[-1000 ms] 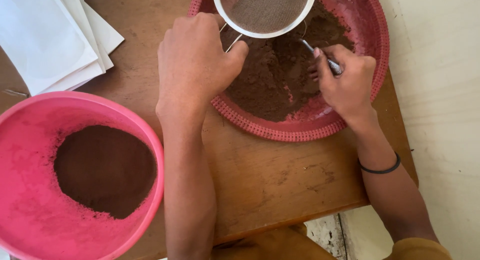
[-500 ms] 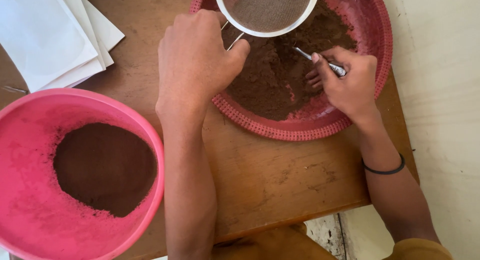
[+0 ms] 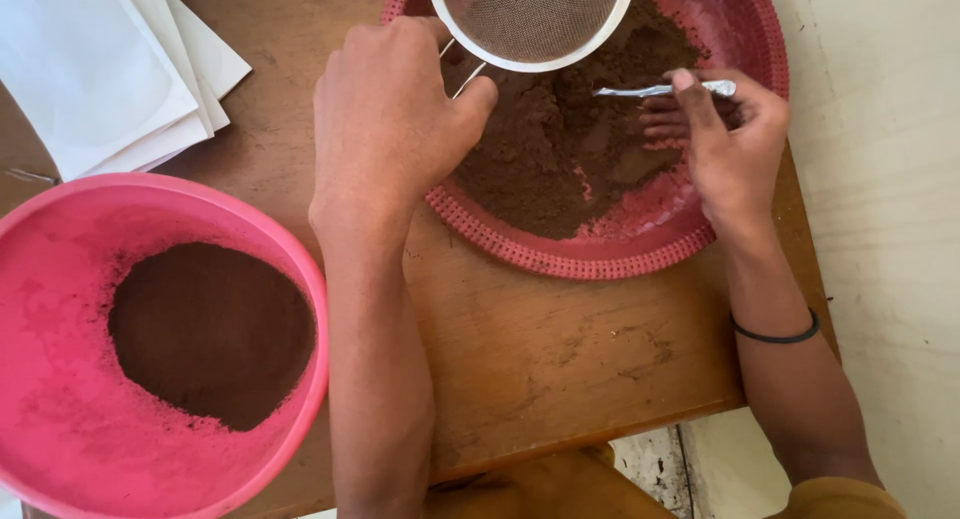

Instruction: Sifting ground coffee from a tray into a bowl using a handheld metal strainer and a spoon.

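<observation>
My left hand (image 3: 395, 119) grips the wire handle of a white-rimmed mesh sieve (image 3: 530, 19), holding it over a round pink tray (image 3: 620, 244) at the top. Brown powder (image 3: 560, 149) lies heaped in that tray. My right hand (image 3: 725, 144) holds a metal spoon (image 3: 650, 90) by its handle, the spoon lying level above the powder and pointing left toward the sieve. A thin black band sits on my right wrist.
A large pink bowl (image 3: 60, 439) with a mound of brown powder (image 3: 210, 334) stands at the lower left of the wooden table (image 3: 540, 359). White sheets of paper (image 3: 100, 69) lie at the upper left. The table's right edge meets a pale floor (image 3: 890, 229).
My right hand has lifted the spoon out of the powder and levelled it, moving slightly up. The sieve and my left hand stay nearly where they were.
</observation>
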